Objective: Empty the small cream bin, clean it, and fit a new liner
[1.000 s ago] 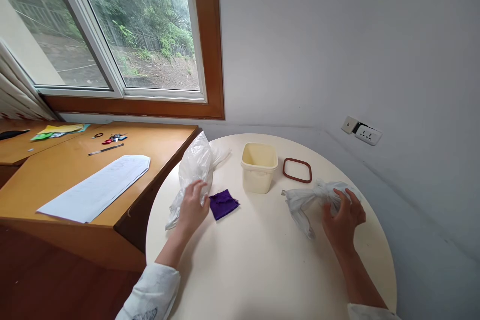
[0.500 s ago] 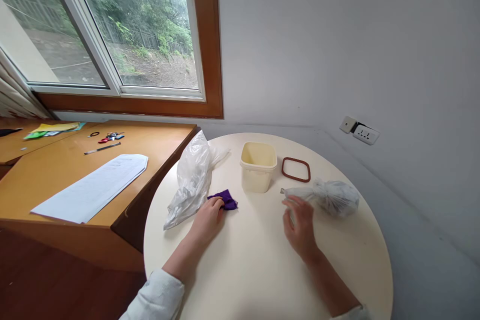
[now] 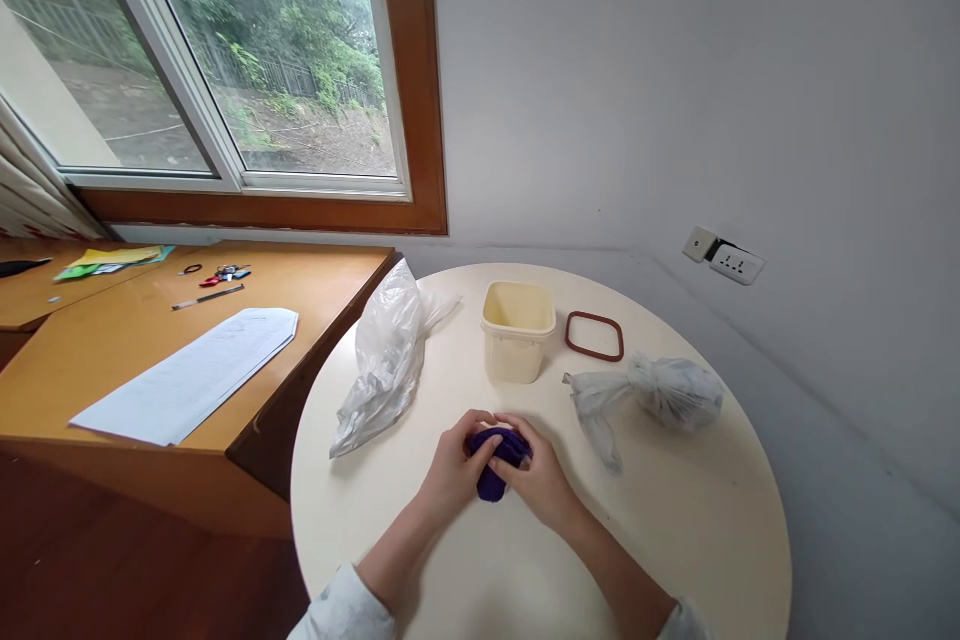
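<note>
Both my hands meet over the near middle of the round white table point(image 3: 360, 520). My left hand point(image 3: 454, 460) is closed on the left side of a crumpled purple cloth point(image 3: 491, 485), thumb on top. From the other side my right hand point(image 3: 541, 480) grips the same cloth, its thumb pressed on it too. Part of the cloth is hidden by my fingers. Beyond my hands stands a cream plastic tub point(image 3: 517, 340), upright with its top uncovered. A brown rounded rectangular ring point(image 3: 594, 357) lies flat to the tub's right.
A crumpled clear plastic bag point(image 3: 386, 350) lies at the table's left. On the right rests a knotted plastic bag point(image 3: 679, 395) with its loose ends spread toward me. The adjoining wooden desk holds papers point(image 3: 195, 375), a pen point(image 3: 208, 296) and keys point(image 3: 227, 274).
My left hand has brought the purple cloth from beside the clear bag toward me and right. My right hand has left the knotted bag's side and now grips the cloth too.
</note>
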`<state>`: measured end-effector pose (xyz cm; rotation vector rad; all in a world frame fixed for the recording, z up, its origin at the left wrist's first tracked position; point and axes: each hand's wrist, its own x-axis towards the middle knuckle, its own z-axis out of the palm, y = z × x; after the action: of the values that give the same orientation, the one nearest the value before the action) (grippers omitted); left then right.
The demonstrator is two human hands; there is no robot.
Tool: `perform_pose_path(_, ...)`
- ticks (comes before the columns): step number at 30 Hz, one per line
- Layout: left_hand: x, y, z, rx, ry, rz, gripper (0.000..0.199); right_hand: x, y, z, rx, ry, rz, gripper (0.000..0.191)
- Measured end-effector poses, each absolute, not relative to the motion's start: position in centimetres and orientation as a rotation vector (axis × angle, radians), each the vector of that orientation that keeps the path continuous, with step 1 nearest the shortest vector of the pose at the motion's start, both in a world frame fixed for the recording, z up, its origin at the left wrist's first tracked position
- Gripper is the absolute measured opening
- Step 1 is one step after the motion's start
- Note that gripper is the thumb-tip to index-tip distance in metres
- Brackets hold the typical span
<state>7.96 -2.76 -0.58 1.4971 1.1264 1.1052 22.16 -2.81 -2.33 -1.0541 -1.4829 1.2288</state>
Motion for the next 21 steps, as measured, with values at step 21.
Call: perform_pose_path(21,11.4,-2.7,-0.5,1.148,1.162,1.305,0.019,23.4,-2.2,-1.4,-0.827,-0.664,1.75,0.022)
